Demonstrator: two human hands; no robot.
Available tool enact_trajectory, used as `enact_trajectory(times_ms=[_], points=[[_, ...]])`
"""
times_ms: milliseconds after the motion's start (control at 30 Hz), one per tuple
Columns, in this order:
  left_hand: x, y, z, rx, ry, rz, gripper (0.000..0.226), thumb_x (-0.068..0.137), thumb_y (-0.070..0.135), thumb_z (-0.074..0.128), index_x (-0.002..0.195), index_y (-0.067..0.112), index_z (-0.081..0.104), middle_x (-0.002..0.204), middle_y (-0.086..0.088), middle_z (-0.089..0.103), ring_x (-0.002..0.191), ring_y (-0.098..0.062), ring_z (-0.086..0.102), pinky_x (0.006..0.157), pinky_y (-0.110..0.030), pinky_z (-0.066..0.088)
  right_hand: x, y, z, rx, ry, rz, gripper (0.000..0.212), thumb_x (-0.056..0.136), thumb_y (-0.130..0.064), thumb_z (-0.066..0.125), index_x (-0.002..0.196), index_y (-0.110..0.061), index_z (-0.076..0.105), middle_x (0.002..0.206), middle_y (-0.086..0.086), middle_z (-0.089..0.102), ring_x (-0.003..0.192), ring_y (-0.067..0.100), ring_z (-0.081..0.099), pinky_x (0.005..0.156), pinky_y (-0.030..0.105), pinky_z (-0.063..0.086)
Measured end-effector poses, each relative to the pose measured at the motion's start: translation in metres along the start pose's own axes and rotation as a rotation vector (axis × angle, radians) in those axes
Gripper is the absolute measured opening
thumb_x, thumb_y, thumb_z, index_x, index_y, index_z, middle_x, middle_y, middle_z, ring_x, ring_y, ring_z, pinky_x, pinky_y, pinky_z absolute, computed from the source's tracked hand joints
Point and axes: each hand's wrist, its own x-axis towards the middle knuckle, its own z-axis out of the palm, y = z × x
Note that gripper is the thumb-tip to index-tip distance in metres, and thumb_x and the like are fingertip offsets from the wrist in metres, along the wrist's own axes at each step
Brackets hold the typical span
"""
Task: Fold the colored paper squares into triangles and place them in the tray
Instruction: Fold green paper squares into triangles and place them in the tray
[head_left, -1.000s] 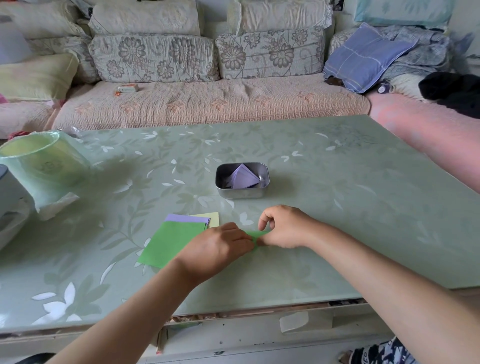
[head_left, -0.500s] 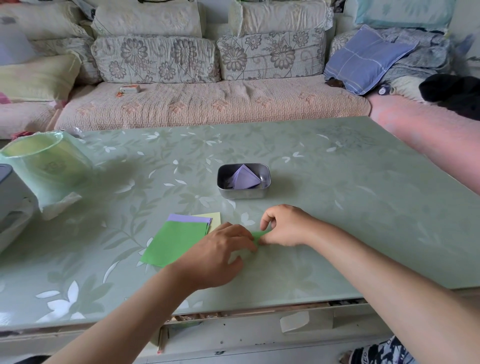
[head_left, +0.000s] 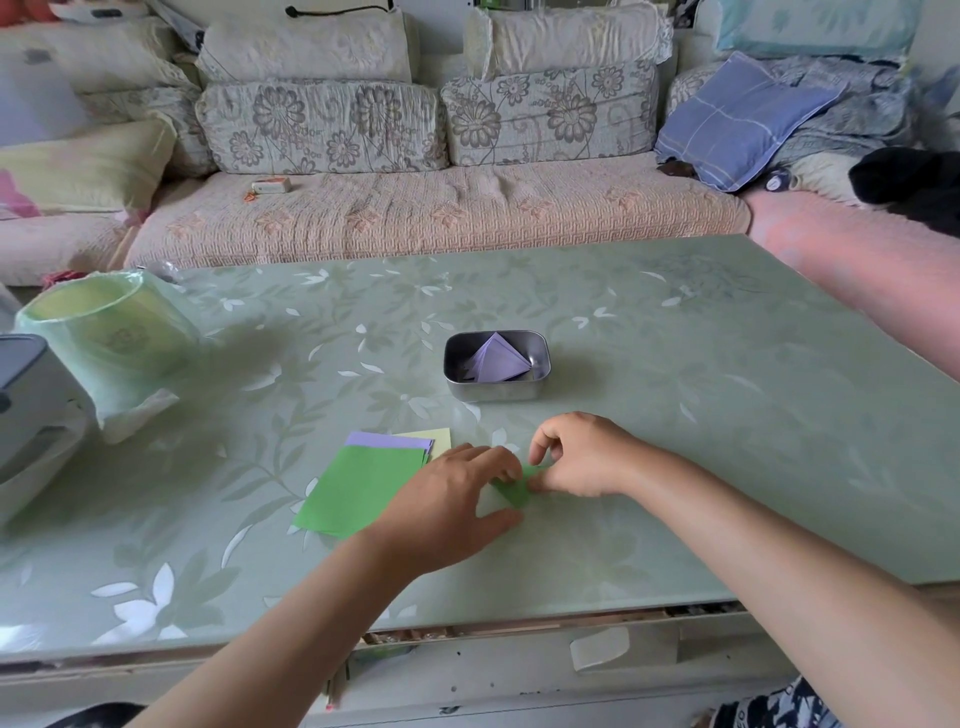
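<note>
Home living room: cushioned sofa (head_left: 426, 213), glass-topped coffee table (head_left: 675, 364).

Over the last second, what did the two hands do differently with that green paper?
The left hand uncurled from a loose fist; its fingers now press flatter on the green paper, thumb spread, and more paper shows. The right hand kept pinching the paper's end. The stack of squares, the tray and the purple triangle in it stayed put.

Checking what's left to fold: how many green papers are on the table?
2. One green sheet tops the stack; one green piece lies between the left hand and right hand, both touching it. Others may hide under the stack.
</note>
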Motion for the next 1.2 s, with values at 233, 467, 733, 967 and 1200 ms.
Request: enact_trajectory(times_ms=[233,467,733,967,1200], points=[[0.016,-0.002,0.004,0.031,-0.007,-0.031,0.035,0.078,0.039,0.076,0.108,0.026,0.064,0.099,0.008,0.062,0.092,-0.014,0.054,0.082,-0.026,0.042,0.008,0.015,-0.002,0.026,0.048,-0.062,0.026,0.088,-0.011,0.056,0.083,-0.036,0.064,0.082,-0.014,0.06,0.065,0.005,0.054,0.051,0.014,0.037],[0.02,0.001,0.003,0.109,0.044,0.068,0.024,0.086,0.035,0.053,0.093,0.02,0.07,0.083,0.004,0.066,0.075,-0.019,0.057,0.072,-0.032,0.049,0.006,0.023,-0.004,0.039,0.041,-0.178,0.029,0.085,-0.013,0.053,0.086,-0.041,0.062,0.094,-0.012,0.062,0.061,0.001,0.05,0.064,0.022,0.045],[0.023,0.003,-0.007,-0.109,0.196,-0.111,0.022,0.087,0.02,0.052,0.09,0.019,0.073,0.078,0.005,0.07,0.068,-0.011,0.064,0.067,-0.032,0.054,0.0,0.014,0.001,0.207,0.136,-0.338,0.008,0.085,-0.03,0.075,0.083,-0.034,0.069,0.075,-0.023,0.059,0.061,0.006,0.051,0.064,0.026,0.045],[0.02,0.007,-0.02,-0.265,0.237,-0.221,0.011,0.089,0.013,0.066,0.084,0.016,0.075,0.074,0.013,0.072,0.069,-0.001,0.067,0.069,-0.014,0.052,-0.003,0.006,-0.005,0.323,0.13,-0.352,0.013,0.088,-0.025,0.071,0.076,-0.029,0.067,0.073,-0.007,0.067,0.062,0.006,0.051,0.059,0.02,0.043],[0.02,0.012,-0.024,-0.354,0.239,-0.305,0.01,0.088,0.015,0.069,0.08,0.016,0.075,0.062,0.021,0.065,0.056,0.004,0.058,0.055,-0.007,0.04,-0.005,-0.003,0.003,0.345,0.229,-0.418,0.018,0.085,-0.016,0.069,0.072,-0.028,0.065,0.073,-0.019,0.066,0.068,0.004,0.054,0.063,0.013,0.041]])
